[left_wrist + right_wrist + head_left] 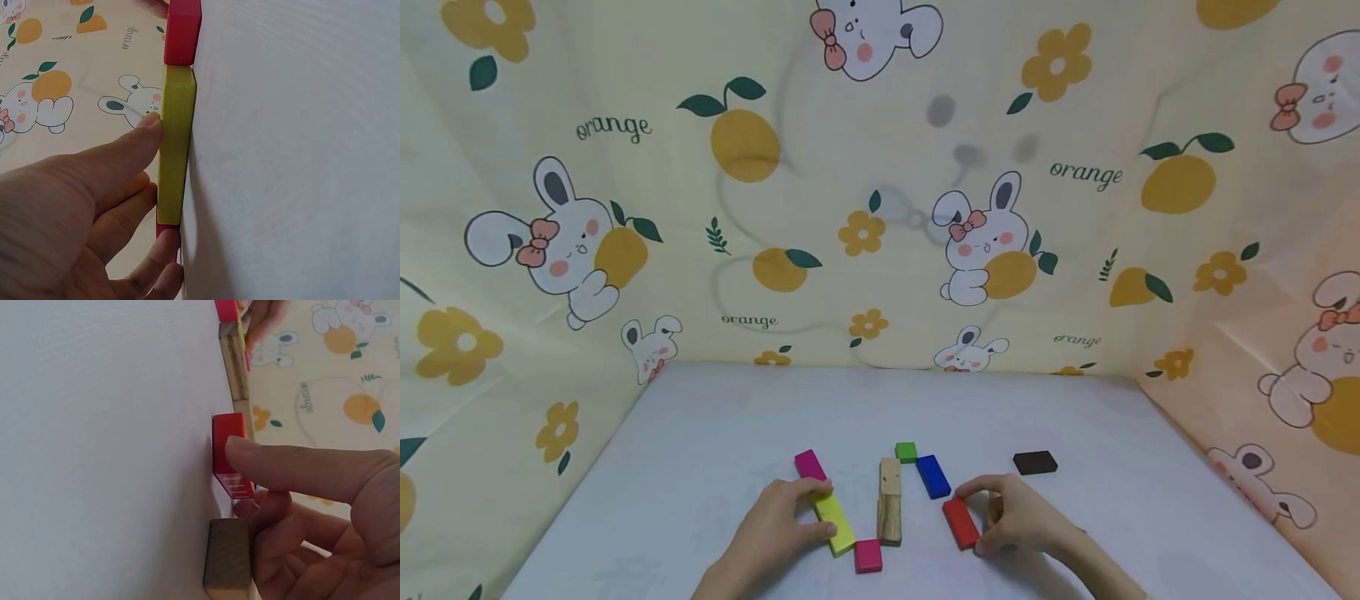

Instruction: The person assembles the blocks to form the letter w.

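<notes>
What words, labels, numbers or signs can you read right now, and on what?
"orange": backdrop, upper left, head view
"orange": backdrop, upper right
"orange": backdrop, lower left
"orange": backdrop, lower right
"orange": backdrop, sideways, in each wrist view
Backdrop at wrist views' edges: lettering cut off, unreadable
Blocks: no text visible

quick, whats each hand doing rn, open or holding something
Left hand: open, thumb resting on the yellow block.
Right hand: closed, holding the red block between thumb and finger.
</notes>
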The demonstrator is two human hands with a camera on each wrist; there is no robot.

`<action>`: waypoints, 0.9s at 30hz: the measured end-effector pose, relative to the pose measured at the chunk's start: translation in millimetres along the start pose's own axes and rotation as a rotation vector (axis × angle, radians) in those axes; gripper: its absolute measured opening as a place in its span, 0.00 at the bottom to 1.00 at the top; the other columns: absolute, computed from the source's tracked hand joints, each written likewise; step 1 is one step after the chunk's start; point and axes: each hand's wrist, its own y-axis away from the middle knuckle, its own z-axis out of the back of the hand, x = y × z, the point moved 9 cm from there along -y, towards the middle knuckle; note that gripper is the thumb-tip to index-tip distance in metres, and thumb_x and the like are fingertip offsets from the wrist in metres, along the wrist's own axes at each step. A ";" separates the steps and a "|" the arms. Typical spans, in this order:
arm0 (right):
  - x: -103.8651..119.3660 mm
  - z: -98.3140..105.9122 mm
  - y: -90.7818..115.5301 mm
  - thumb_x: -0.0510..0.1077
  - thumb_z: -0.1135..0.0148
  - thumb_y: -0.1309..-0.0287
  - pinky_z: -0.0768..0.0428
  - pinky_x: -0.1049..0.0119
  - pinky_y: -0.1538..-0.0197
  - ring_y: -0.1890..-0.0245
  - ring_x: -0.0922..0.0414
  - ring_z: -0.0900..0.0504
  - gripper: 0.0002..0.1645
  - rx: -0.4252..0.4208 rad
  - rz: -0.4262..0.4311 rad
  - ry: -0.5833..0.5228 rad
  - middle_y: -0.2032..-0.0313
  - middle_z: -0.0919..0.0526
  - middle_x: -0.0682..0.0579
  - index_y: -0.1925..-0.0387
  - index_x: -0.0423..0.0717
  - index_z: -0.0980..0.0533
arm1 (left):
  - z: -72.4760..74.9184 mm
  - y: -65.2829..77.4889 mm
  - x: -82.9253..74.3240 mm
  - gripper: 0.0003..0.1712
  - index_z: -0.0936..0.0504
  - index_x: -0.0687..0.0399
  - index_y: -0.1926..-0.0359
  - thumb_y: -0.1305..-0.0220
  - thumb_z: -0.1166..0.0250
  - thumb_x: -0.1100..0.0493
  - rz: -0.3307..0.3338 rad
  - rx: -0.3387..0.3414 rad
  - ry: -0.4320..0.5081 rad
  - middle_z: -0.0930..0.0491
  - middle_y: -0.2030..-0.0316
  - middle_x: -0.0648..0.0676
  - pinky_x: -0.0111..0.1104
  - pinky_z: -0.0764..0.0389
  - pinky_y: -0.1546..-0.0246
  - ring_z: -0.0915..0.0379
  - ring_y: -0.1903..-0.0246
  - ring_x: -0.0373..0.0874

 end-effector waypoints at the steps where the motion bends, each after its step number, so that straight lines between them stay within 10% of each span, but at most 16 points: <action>1: -0.1 0.6 -0.1 0.34 0.18 0.67 0.34 0.68 0.81 0.81 0.55 0.30 0.38 -0.009 0.005 0.000 0.76 0.24 0.50 0.48 0.46 0.20 | -0.3 -0.1 -0.2 0.27 0.17 0.46 0.48 0.51 0.22 0.48 -0.003 0.000 -0.002 0.21 0.52 0.45 0.56 0.28 0.46 0.31 0.51 0.49; 6: 1.7 1.3 -1.2 0.34 0.18 0.67 0.32 0.68 0.80 0.79 0.55 0.29 0.36 -0.019 0.025 -0.024 0.59 0.20 0.51 0.49 0.44 0.21 | -0.6 -0.5 -1.1 0.27 0.17 0.46 0.48 0.51 0.22 0.48 0.003 -0.002 -0.004 0.21 0.53 0.45 0.56 0.27 0.47 0.31 0.51 0.49; 27: 10.0 -1.5 -1.8 0.33 0.19 0.64 0.33 0.70 0.78 0.76 0.56 0.29 0.26 0.006 0.074 -0.003 0.66 0.18 0.51 0.56 0.47 0.14 | 0.1 0.6 -2.4 0.27 0.16 0.46 0.49 0.52 0.22 0.48 0.025 -0.007 -0.007 0.21 0.53 0.45 0.57 0.28 0.47 0.31 0.51 0.49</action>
